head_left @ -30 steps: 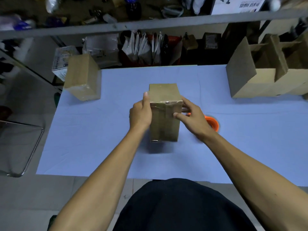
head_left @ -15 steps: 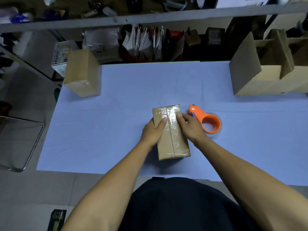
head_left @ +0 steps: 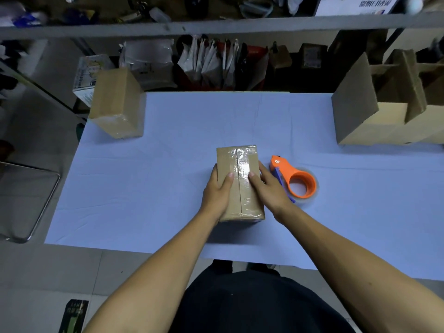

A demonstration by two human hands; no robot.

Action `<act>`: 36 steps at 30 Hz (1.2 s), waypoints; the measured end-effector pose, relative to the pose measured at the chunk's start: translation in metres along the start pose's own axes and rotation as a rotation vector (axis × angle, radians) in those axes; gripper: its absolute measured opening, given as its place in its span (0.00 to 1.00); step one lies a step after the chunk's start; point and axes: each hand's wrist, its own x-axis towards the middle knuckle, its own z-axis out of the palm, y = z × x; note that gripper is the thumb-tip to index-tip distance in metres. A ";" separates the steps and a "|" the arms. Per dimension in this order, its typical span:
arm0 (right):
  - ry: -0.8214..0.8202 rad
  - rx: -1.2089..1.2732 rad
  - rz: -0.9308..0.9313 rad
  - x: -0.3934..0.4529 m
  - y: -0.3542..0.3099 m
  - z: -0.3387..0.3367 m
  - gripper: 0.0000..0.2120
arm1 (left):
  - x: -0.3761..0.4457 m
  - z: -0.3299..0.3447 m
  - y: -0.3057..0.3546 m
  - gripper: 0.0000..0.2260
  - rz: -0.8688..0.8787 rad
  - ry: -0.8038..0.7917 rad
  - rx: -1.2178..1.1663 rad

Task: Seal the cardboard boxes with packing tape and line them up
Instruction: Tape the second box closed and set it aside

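Observation:
A small cardboard box (head_left: 240,162) lies flat at the middle of the pale blue table (head_left: 168,188), with clear tape along its top seam. My left hand (head_left: 217,191) rests on the box's left half with fingers straight. My right hand (head_left: 266,186) lies on its right half, fingers flat on the tape. An orange tape dispenser (head_left: 298,180) sits on the table just right of my right hand. A second taped box (head_left: 115,104) stands at the table's far left corner.
Open cardboard boxes (head_left: 384,109) with raised flaps stand at the far right of the table. A cluttered shelf (head_left: 216,27) runs behind the table. A metal chair frame (head_left: 36,200) stands on the floor to the left.
The box was held upright and lifted between both hands a second ago. It now lies flat on the table nearer to me, with both hands pressing on its top.

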 end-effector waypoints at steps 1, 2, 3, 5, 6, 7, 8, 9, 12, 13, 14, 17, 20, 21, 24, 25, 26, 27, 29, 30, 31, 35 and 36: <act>-0.020 0.011 0.007 0.000 0.003 -0.001 0.27 | 0.001 -0.001 0.000 0.20 -0.010 -0.017 -0.034; -0.037 0.010 0.016 -0.002 0.006 -0.002 0.28 | 0.002 -0.001 -0.001 0.20 -0.022 -0.052 -0.070; -0.050 0.007 0.030 -0.003 0.010 -0.002 0.29 | 0.001 -0.002 -0.004 0.20 -0.036 -0.096 -0.103; -0.070 -0.001 0.047 -0.003 0.017 -0.002 0.29 | -0.003 0.000 -0.011 0.20 -0.078 -0.134 -0.162; -0.073 -0.005 0.039 -0.003 0.019 0.000 0.29 | -0.003 0.001 -0.012 0.19 -0.099 -0.126 -0.191; -0.066 -0.004 0.029 -0.002 0.020 0.003 0.29 | -0.003 0.002 -0.013 0.19 -0.116 -0.116 -0.215; -0.056 0.005 0.020 0.000 0.022 0.006 0.28 | -0.002 0.003 -0.013 0.19 -0.129 -0.108 -0.233; -0.048 0.025 0.010 0.001 0.023 0.008 0.28 | -0.001 0.004 -0.013 0.18 -0.136 -0.101 -0.245; -0.042 0.057 -0.011 0.005 0.029 0.009 0.27 | 0.000 0.006 -0.012 0.17 -0.152 -0.074 -0.258; -0.045 0.048 -0.014 0.006 0.031 0.009 0.27 | -0.001 0.006 -0.013 0.16 -0.152 -0.069 -0.255; -0.046 0.039 -0.013 0.006 0.031 0.009 0.27 | 0.000 0.006 -0.013 0.16 -0.151 -0.068 -0.251; -0.034 -0.006 0.002 0.008 0.025 0.007 0.27 | 0.002 0.006 -0.010 0.15 -0.158 -0.050 -0.253; -0.047 -0.032 0.006 0.015 0.006 0.007 0.28 | 0.006 0.000 0.000 0.14 -0.152 -0.032 -0.284; -0.050 -0.038 0.001 0.016 -0.003 0.008 0.28 | 0.008 -0.004 0.006 0.14 -0.146 -0.029 -0.290; -0.055 -0.064 -0.050 0.026 -0.039 0.019 0.28 | 0.022 -0.026 0.033 0.18 -0.094 -0.027 -0.277; -0.055 -0.070 -0.070 0.031 -0.052 0.024 0.27 | 0.028 -0.035 0.043 0.18 -0.074 -0.024 -0.272; -0.056 -0.080 -0.086 0.038 -0.066 0.031 0.27 | 0.035 -0.046 0.053 0.19 -0.056 -0.024 -0.268; -0.058 -0.096 -0.096 0.044 -0.079 0.038 0.27 | 0.043 -0.057 0.064 0.19 -0.042 -0.029 -0.261; -0.067 -0.133 -0.118 0.059 -0.105 0.053 0.28 | 0.061 -0.081 0.082 0.18 -0.015 -0.046 -0.243; -0.069 -0.144 -0.137 0.068 -0.117 0.061 0.28 | 0.071 -0.093 0.089 0.17 -0.003 -0.048 -0.230; -0.070 -0.152 -0.158 0.077 -0.128 0.071 0.28 | 0.082 -0.105 0.096 0.16 0.005 -0.046 -0.219; -0.079 -0.151 -0.170 0.115 -0.155 0.112 0.27 | 0.128 -0.150 0.103 0.16 -0.013 -0.013 -0.195; -0.079 -0.144 -0.159 0.124 -0.158 0.122 0.26 | 0.139 -0.158 0.101 0.15 -0.024 -0.010 -0.197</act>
